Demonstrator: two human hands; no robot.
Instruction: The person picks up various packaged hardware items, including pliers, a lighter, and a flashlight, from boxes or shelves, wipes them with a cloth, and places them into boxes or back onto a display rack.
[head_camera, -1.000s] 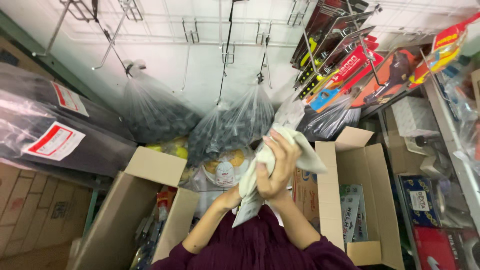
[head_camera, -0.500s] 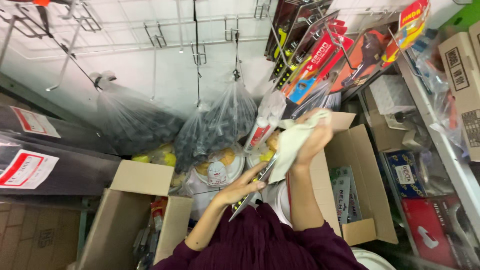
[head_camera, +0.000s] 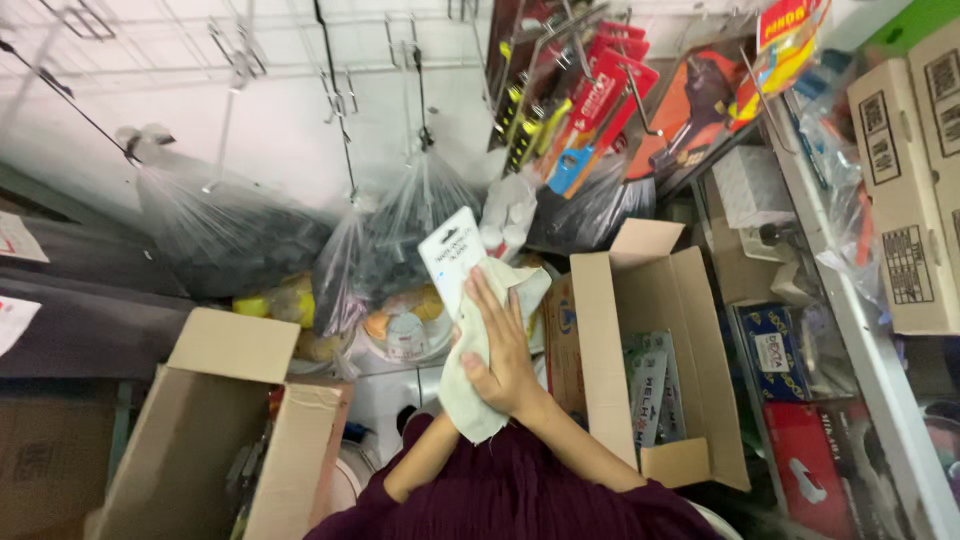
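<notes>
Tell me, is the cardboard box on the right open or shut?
Open: the cardboard box has its flaps standing up, and packaged goods show inside.

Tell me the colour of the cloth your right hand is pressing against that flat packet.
Pale cream, off-white cloth, under the right hand, seen in the head view.

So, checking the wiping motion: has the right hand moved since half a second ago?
Yes. The right hand dropped from the open box's top flap toward the body, pressing the cloth.

white carded pack (head_camera: 452, 258) upright, tilted toward 11 o'clock; pale cloth (head_camera: 470, 385) draped against its lower half, hanging to 6 o'clock.
</notes>
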